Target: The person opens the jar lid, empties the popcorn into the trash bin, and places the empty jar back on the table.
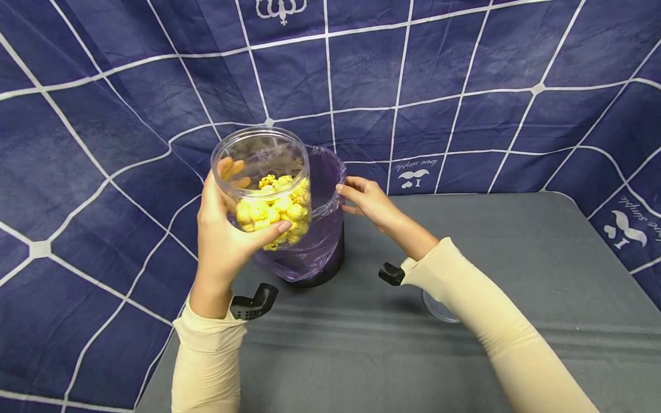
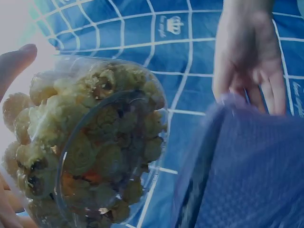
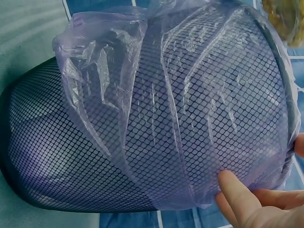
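My left hand (image 1: pixel 219 241) grips a clear plastic jar (image 1: pixel 258 196) from the side, thumb across its front. The jar is tilted, its wide open mouth facing up, and yellow popcorn (image 1: pixel 279 209) fills the lower part. It is held above the near left side of a black mesh trash bin (image 3: pixel 47 156). A thin purple bag (image 3: pixel 152 118) lines this bin and folds down over its outside. At the bin's right edge, my right hand (image 1: pixel 372 201) pinches the bagged rim, with the thumb at the edge and fingers along the outer wall.
Partly under my right forearm, a clear round lid (image 1: pixel 439 310) lies on the grey tabletop (image 1: pixel 361 355). Blue cloth (image 1: pixel 454 69) with white lines hangs behind and at both sides. Each wrist wears a black camera mount (image 1: pixel 254 303).
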Tool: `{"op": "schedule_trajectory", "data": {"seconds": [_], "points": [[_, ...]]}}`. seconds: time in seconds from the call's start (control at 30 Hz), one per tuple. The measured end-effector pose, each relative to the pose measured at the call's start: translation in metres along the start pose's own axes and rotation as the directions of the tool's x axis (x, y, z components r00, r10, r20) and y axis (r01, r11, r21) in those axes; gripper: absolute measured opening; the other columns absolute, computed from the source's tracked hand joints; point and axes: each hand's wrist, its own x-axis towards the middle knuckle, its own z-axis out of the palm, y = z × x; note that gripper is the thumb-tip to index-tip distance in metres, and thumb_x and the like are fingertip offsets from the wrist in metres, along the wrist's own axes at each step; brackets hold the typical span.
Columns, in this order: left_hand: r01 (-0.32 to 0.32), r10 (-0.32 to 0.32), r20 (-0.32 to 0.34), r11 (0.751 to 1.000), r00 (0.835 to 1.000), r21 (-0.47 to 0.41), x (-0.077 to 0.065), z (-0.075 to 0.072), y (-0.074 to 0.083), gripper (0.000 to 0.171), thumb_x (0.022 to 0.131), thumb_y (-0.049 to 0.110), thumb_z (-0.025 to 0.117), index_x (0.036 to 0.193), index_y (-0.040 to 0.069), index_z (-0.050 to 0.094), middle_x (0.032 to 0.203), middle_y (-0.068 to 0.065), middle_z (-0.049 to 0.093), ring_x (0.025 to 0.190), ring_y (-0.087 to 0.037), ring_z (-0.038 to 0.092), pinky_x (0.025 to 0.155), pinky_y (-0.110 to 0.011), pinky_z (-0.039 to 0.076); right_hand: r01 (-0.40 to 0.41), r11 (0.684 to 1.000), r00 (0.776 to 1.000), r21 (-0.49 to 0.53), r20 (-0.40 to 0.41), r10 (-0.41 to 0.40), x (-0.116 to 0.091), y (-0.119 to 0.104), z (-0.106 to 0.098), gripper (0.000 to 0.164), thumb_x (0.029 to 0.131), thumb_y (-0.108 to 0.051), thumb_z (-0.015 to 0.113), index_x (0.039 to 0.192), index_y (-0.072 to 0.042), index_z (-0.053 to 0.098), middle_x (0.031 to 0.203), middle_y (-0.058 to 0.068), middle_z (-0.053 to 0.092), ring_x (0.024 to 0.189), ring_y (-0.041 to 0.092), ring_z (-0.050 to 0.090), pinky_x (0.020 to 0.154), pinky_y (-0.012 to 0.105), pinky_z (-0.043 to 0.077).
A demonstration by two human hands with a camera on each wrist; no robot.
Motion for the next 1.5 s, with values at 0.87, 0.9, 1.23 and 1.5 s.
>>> {"op": "schedule_trajectory", "data": {"seconds": [0.87,0.9,1.23,1.5], "points": [[-0.006,-0.242,0.401,0.851,0.883,0.525,0.101,-0.005,-0.033,0.104,0.052,0.057,0.077,0.133,0.014,0.03,0.126,-0.01,0.044,0.111,-0.03,0.045,0.085,-0.053,0.036,0.001,1.0,1.0,0.006,-0.018,-0.001,-0.001,-0.001,0.001,0.046,0.091,-0.016,0.051,0.129,0.007,0.038,0.12,0.018,0.046,0.113,0.025,0.046,0.084,0.034,0.046],[-0.022,-0.255,0.426,0.837,0.868,0.547,0.104,-0.004,-0.034,0.105,0.051,0.059,0.076,0.134,0.014,0.029,0.127,-0.01,0.043,0.111,-0.03,0.044,0.085,-0.054,0.036,0.002,1.0,1.0,0.007,-0.019,-0.001,-0.001,-0.001,0.001,0.046,0.091,-0.015,0.051,0.129,0.007,0.039,0.12,0.019,0.046,0.113,0.025,0.046,0.084,0.034,0.046],[-0.156,-0.363,0.586,0.742,0.724,0.652,0.124,0.005,-0.048,0.12,0.049,0.069,0.071,0.141,0.012,0.02,0.129,-0.019,0.04,0.113,-0.04,0.041,0.082,-0.063,0.032,-0.003,1.0,1.0,0.017,-0.02,0.004,-0.001,0.001,0.002,0.045,0.092,-0.014,0.05,0.129,0.008,0.038,0.124,0.022,0.045,0.112,0.026,0.047,0.083,0.033,0.046],[-0.325,-0.355,0.666,0.663,0.657,0.674,0.118,0.01,-0.058,0.12,0.051,0.06,0.076,0.143,0.009,0.018,0.135,-0.02,0.035,0.112,-0.047,0.037,0.085,-0.062,0.029,0.0,1.0,1.0,0.029,-0.022,0.001,-0.001,0.001,0.003,0.045,0.092,-0.013,0.05,0.129,0.009,0.037,0.126,0.026,0.042,0.113,0.027,0.046,0.083,0.035,0.046]]}}
